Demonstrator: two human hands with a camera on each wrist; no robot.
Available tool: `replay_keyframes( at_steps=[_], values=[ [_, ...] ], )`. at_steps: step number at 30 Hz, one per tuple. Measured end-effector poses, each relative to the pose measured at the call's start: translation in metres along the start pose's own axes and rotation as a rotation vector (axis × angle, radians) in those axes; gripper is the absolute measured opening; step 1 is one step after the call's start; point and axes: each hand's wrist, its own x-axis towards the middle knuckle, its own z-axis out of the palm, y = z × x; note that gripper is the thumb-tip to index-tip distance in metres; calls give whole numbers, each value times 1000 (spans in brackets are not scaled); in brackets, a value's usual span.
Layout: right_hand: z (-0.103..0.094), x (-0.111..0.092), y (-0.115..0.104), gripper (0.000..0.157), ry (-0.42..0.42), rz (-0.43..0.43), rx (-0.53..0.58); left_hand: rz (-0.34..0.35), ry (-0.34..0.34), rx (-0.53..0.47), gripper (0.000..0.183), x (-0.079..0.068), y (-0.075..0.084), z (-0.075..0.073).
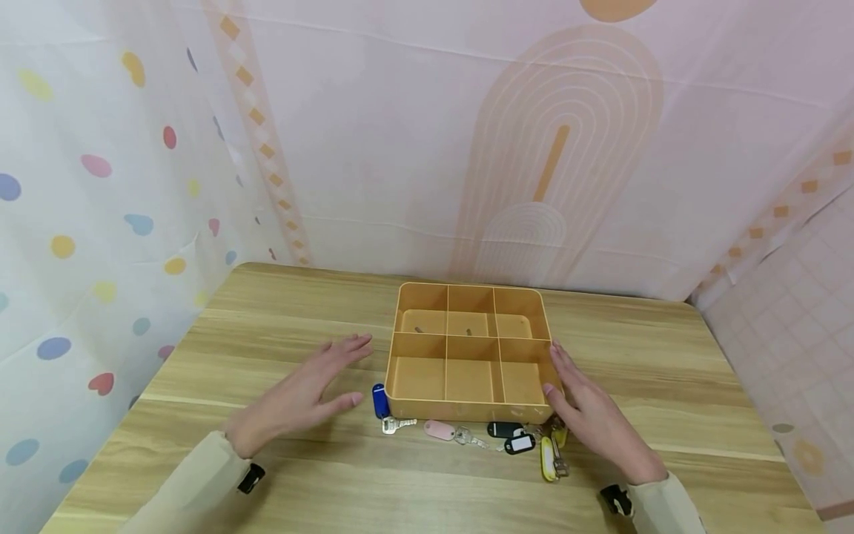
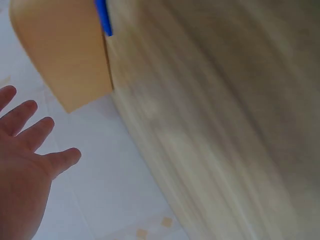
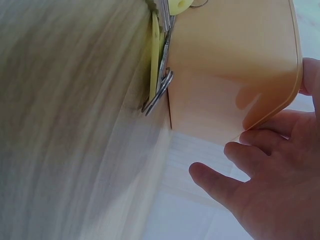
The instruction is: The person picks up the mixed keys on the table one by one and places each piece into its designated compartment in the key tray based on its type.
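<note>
Pinching orange box (image 1: 460, 411): right hand (image 1: 592, 417) | left hand (image 1: 299, 394): spread wide | keys (image 1: 391, 426): in front

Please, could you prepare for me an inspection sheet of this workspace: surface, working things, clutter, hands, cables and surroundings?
Surface: table with wood-grain pattern.
Working things: orange box with six compartments; near its front edge, keys with blue tag, pink tag, black tags and yellow tag.
Clutter: nothing seen.
Hands: left hand apart from the box, fingers extended; right hand holds the box's right side.
Cables: nothing seen.
Surroundings: patterned cloth behind the table and at both sides.
</note>
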Motion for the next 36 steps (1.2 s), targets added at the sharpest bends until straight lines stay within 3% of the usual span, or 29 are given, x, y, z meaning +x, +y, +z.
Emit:
replay_keyframes(
  at_steps=[6,11,28,36],
  values=[
    [0,0,1,63,5,-4,-1,37,15,78,68,-10,2,8],
    [1,0,2,63,11,-7,2,44,-10,102,62,-15,4,13],
    [2,0,3,63,13,-4,-2,69,-121,30,41,-19,7,30],
    [2,1,2,63,15,-6,0,136,-161,46,35,-14,6,36]
  ],
)
